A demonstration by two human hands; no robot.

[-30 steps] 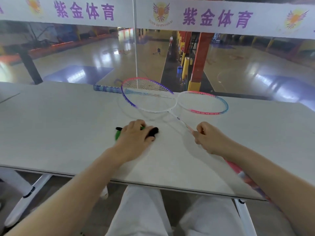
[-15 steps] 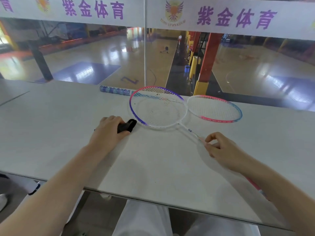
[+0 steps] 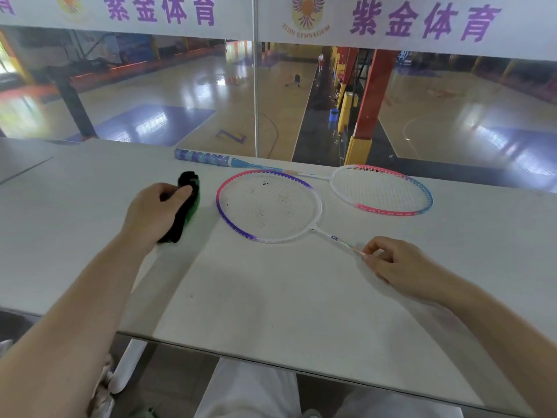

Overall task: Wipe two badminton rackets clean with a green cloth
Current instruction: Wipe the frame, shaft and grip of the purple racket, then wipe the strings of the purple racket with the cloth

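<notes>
Since the earlier frame the left hand [image 3: 153, 214] has lifted the cloth [image 3: 185, 206] up on end; the fingers stay curled round the black-and-green bundle, just left of the near racket [image 3: 268, 206]. The right hand [image 3: 398, 263] still pinches that racket's shaft, with its head flat on the table [image 3: 271, 297] and dark specks on the strings. The far racket [image 3: 381, 190] lies behind, its shaft running under the near frame's top edge. A glass pane [image 3: 180, 95] backs the table.

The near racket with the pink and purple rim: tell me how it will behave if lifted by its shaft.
The near racket probably feels light, being a thin frame around open strings. Held where the right hand pinches its slim shaft, the head would likely droop or wobble. Lying flat on the table, it should slide rather than roll.
</notes>
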